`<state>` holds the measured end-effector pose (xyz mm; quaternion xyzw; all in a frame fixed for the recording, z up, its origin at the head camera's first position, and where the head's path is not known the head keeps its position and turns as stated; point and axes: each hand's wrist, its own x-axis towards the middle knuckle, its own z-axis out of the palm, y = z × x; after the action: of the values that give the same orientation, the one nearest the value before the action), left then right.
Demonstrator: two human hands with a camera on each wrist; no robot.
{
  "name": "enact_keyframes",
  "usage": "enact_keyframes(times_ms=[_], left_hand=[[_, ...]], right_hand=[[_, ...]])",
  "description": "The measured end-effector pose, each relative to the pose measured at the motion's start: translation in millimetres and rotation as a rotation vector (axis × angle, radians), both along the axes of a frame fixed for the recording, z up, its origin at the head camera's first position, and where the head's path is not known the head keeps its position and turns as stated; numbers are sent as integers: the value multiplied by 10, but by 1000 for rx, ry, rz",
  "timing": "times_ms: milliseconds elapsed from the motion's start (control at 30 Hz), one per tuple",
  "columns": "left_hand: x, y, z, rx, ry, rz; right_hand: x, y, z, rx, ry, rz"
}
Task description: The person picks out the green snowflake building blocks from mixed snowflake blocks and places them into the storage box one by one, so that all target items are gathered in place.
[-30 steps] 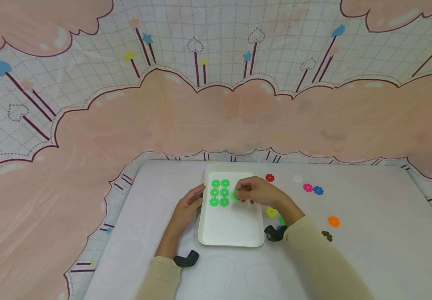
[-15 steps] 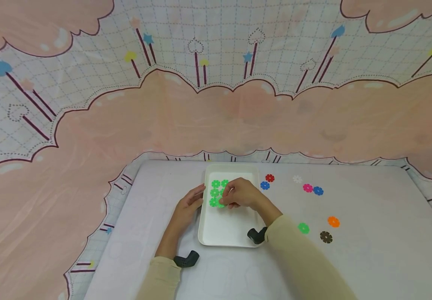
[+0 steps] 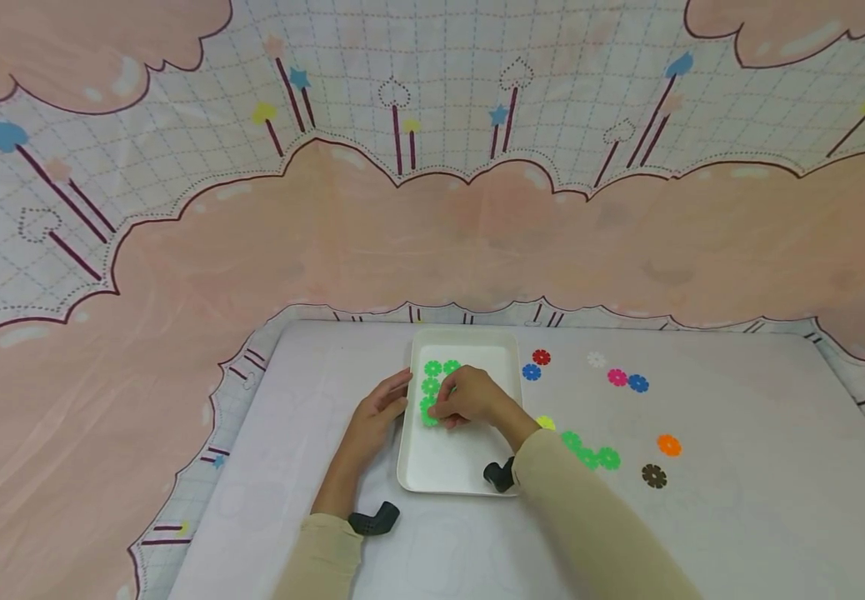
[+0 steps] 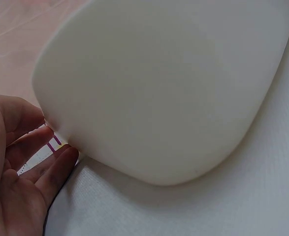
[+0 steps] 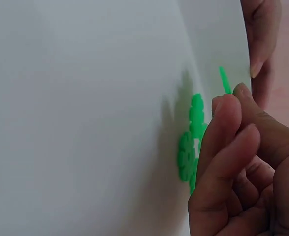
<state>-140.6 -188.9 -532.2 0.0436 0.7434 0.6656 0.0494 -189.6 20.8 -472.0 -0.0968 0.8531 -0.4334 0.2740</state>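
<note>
My right hand (image 3: 470, 396) has a small pinch going, thumb and finger almost together with a thin green flower disc (image 5: 225, 80) caught between the tips. It's just inside the white tray (image 3: 462, 467), around 9 o'clock from the tray's middle. The disc shows nearly edge-on on the right wrist cam, and I honestly can't tell if it's touching anything below.

Left hand (image 3: 374, 417) isn't clamping anything: fingers loosely extended, tips against the tray's outer edge at roughly 10 o'clock.

The other green discs in the tray (image 3: 431, 386) are bunched up toward 10 to 11 o'clock, partly covered by my right hand, so no exact count from me.

Out on the white table (image 3: 740, 400), going by the tray's middle: red disc (image 3: 541, 357) and a blue one (image 3: 532, 372) near 2, pink disc (image 3: 617, 377) further out just shy of 3, yellow disc (image 3: 546, 423) peeking past my sleeve (image 3: 597, 517) near 3, three loose green discs (image 3: 588, 458) and a brown disc (image 3: 654, 476) between 3 and 4.
</note>
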Motion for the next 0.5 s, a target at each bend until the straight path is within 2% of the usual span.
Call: enact_keyframes(times_ms=[500], left_hand=[[1, -1, -11, -3, 1, 3]], right_hand=[[-1, -10, -92, 13, -21, 19]])
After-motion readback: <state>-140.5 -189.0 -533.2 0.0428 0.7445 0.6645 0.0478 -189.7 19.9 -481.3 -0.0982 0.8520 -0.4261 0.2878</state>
